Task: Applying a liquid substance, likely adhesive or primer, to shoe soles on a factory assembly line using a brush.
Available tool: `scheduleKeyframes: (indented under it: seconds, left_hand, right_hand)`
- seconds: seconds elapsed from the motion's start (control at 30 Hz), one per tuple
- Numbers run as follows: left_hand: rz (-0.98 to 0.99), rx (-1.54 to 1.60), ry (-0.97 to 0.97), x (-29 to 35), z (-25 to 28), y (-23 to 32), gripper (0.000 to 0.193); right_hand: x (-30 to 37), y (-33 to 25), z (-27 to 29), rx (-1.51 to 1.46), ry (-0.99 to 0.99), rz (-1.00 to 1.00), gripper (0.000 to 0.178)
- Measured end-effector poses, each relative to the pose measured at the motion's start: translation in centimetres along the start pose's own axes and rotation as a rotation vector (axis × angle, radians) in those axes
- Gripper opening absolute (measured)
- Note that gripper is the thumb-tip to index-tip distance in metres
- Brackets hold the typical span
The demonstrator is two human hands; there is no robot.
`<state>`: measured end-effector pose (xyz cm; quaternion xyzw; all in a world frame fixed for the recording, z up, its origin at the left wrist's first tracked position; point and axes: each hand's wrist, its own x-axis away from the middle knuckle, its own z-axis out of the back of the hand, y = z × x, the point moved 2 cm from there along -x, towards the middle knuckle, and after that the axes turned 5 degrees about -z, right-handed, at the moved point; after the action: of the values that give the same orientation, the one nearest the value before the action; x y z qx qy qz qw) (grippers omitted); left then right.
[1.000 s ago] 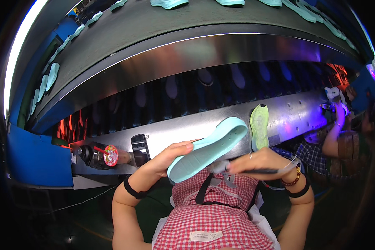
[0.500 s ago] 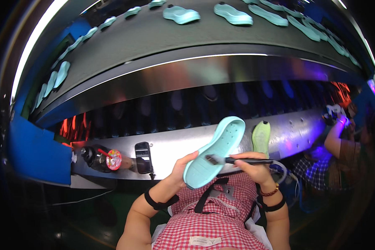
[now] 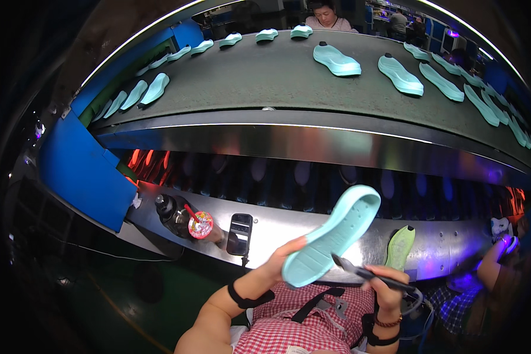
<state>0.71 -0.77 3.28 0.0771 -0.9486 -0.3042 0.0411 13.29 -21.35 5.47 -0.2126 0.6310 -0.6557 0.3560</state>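
A pale blue foam shoe sole (image 3: 331, 239) is tilted over the metal ledge, its hollow side facing up. My left hand (image 3: 283, 261) grips it along its near left edge, fingers closed. In my right hand (image 3: 388, 288) is a dark-handled brush (image 3: 360, 270) with a hose trailing from its back end. The brush's tip is at the sole's right edge near its lower end; whether it touches cannot be told. Beyond my right hand a yellow-green sole (image 3: 400, 245) lies on the metal ledge (image 3: 274, 227).
A dark bottle (image 3: 172, 217), a lidded cup with a red straw (image 3: 200, 225) and a phone (image 3: 240, 235) stand or lie left on the ledge. Behind runs a conveyor belt (image 3: 248, 79) carrying several pale blue soles (image 3: 400, 75). A co-worker's arm (image 3: 491, 265) is at right; another person sits beyond the belt.
The view has shifted, showing more of the belt and people behind it. The brush has moved from inside the sole to its right edge. Both hands keep their holds.
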Motion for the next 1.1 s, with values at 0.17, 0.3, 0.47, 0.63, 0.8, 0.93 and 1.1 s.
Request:
scheduleKeyframes:
  seconds: [0.17, 0.3, 0.47, 0.63, 0.8, 0.93, 1.1]
  left_hand:
    - [-0.505, -0.037, 0.039, -0.7, -4.5, 13.3, 0.059]
    - [-0.692, 0.198, -0.182, -4.5, -0.7, 26.9, 0.067]
    - [-1.092, 0.488, 0.336, -7.8, 2.4, 31.5, 0.088]
    - [-1.084, -0.688, 0.477, -12.2, -2.4, 26.8, 0.056]
    - [-0.783, -2.063, 0.37, -19.4, -7.4, 18.6, 0.063]
    - [-0.427, -2.075, 0.515, -23.5, -11.8, 14.2, 0.078]
    - [-0.231, -2.208, 0.773, -25.8, -12.0, 14.7, 0.079]
  right_hand:
    - [0.5, 0.9, 2.3, -0.692, 0.247, 0.026, 0.019]
    - [0.0, 3.7, 1.7, -0.597, 0.192, -0.121, 0.023]
    - [0.4, 5.1, 0.8, -0.737, 0.26, -0.229, 0.022]
    - [1.2, 6.4, 2.2, -0.702, 0.253, -0.264, 0.022]
    - [0.8, 7.0, 2.5, -0.699, 0.255, -0.309, 0.021]
    - [0.2, 8.1, 2.7, -0.717, 0.266, -0.321, 0.021]
    - [0.3, 8.6, 2.2, -0.712, 0.234, -0.353, 0.023]
